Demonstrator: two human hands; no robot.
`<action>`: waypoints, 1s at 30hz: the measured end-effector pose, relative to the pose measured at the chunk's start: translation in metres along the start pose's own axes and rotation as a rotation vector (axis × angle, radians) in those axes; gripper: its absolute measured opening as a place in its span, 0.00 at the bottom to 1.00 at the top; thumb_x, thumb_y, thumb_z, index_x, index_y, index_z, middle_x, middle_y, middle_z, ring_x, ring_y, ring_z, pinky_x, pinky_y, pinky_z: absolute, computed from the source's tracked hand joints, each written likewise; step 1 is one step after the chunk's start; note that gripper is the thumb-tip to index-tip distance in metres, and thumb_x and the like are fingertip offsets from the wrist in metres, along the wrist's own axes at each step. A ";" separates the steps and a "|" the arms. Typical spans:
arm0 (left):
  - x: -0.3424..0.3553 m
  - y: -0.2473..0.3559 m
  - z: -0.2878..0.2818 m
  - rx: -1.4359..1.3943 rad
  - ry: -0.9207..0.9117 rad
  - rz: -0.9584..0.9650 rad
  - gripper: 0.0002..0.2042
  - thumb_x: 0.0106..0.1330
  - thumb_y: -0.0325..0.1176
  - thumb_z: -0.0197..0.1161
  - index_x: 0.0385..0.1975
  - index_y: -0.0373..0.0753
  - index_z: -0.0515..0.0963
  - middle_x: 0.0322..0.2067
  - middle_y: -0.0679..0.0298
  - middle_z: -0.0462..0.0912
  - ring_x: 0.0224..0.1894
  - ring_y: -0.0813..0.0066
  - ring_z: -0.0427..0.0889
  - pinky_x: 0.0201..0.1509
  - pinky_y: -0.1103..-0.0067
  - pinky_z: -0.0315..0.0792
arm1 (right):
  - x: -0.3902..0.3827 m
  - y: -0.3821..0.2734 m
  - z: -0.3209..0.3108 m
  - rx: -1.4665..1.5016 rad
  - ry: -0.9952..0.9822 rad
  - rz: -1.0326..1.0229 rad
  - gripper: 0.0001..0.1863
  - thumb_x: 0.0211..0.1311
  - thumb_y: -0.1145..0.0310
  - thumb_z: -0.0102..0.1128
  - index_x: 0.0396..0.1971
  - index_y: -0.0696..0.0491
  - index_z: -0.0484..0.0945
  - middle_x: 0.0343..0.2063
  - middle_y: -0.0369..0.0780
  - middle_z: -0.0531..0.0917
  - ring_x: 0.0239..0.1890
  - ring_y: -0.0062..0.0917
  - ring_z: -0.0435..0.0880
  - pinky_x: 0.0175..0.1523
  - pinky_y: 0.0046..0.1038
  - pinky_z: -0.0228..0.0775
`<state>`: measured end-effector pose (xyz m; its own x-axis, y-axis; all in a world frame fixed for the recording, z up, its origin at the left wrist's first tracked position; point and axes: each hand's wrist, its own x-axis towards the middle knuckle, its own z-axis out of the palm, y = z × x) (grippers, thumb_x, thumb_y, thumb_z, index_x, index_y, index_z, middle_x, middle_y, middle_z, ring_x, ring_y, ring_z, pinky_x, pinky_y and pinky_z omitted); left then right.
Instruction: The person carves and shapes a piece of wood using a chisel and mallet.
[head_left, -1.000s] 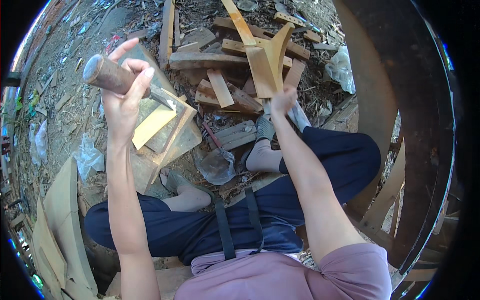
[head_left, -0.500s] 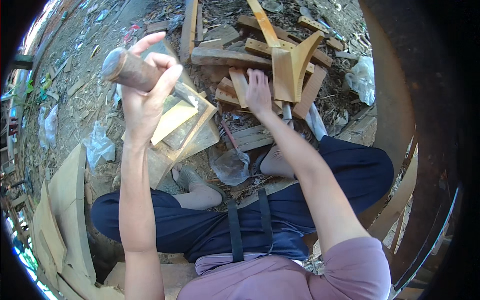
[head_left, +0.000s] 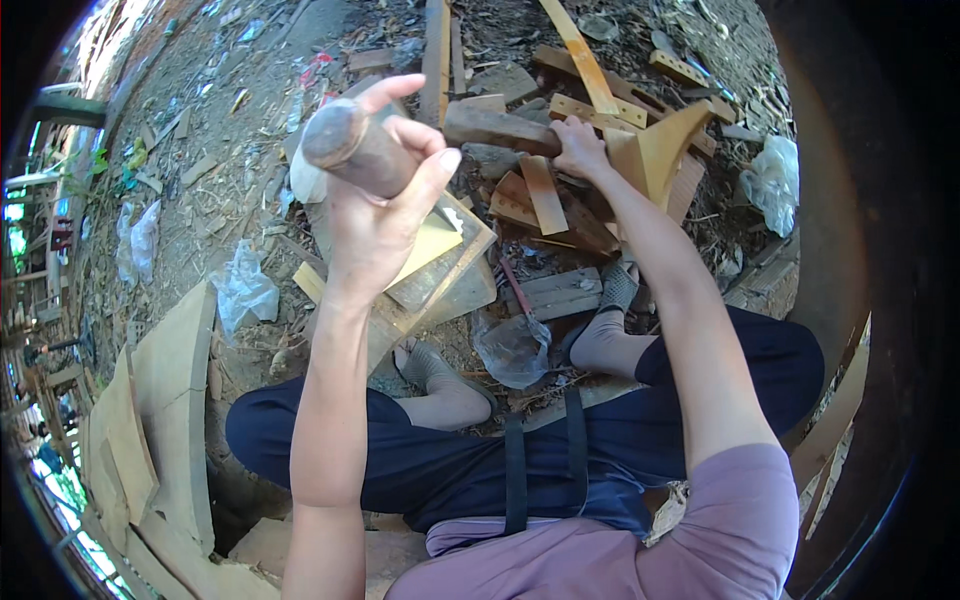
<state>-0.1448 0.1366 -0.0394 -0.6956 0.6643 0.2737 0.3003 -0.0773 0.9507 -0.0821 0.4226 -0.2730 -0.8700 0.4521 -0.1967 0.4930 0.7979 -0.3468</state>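
Observation:
My left hand [head_left: 370, 225] is closed around a tool's brown, round-capped wooden handle [head_left: 355, 145], held above a stacked board [head_left: 440, 270] with a pale yellow piece [head_left: 425, 255] on it; much of the tool's blade is hidden. My right hand [head_left: 580, 150] grips the right end of a dark, weathered wooden bar [head_left: 495, 125] in the scrap pile. Right beside that hand stand light curved wooden pieces [head_left: 670, 140]. A narrow light slat [head_left: 545, 195] lies just below it.
Scrap wood with holes [head_left: 590, 110] fills the far middle. Plastic bags [head_left: 245, 285] lie on the littered dirt. Cut panels [head_left: 170, 410] lean at lower left, and a dark curved surface [head_left: 840, 250] borders the right. A red-handled tool [head_left: 515, 285] lies between my feet.
My right hand has moved from beside the light curved pieces leftward and up onto the dark bar. The view has shifted, so the scene and my left hand appear farther right.

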 end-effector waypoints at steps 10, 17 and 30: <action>-0.008 -0.002 -0.002 -0.003 0.039 0.023 0.25 0.62 0.23 0.66 0.60 0.40 0.68 0.31 0.73 0.78 0.30 0.88 0.74 0.35 0.87 0.68 | -0.069 -0.108 -0.198 0.600 0.325 -0.377 0.41 0.50 0.50 0.65 0.62 0.55 0.66 0.47 0.51 0.81 0.48 0.39 0.83 0.51 0.41 0.76; -0.005 -0.001 -0.004 0.086 0.009 -0.031 0.21 0.62 0.26 0.66 0.55 0.41 0.72 0.27 0.74 0.78 0.30 0.86 0.76 0.37 0.82 0.71 | -0.176 -0.181 -0.291 0.083 0.166 -0.779 0.36 0.64 0.55 0.57 0.62 0.64 0.57 0.34 0.58 0.82 0.32 0.46 0.86 0.42 0.42 0.79; 0.001 -0.005 0.016 0.172 0.048 0.138 0.18 0.60 0.26 0.65 0.51 0.39 0.73 0.26 0.73 0.76 0.29 0.86 0.74 0.38 0.83 0.71 | -0.212 -0.178 -0.283 -0.077 0.289 -0.664 0.33 0.57 0.59 0.65 0.63 0.48 0.67 0.34 0.51 0.86 0.38 0.41 0.87 0.48 0.42 0.79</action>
<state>-0.1367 0.1498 -0.0467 -0.6689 0.6200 0.4102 0.4987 -0.0349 0.8661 0.0149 0.2975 0.0905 -0.9564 -0.0584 0.2863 -0.1308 0.9617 -0.2409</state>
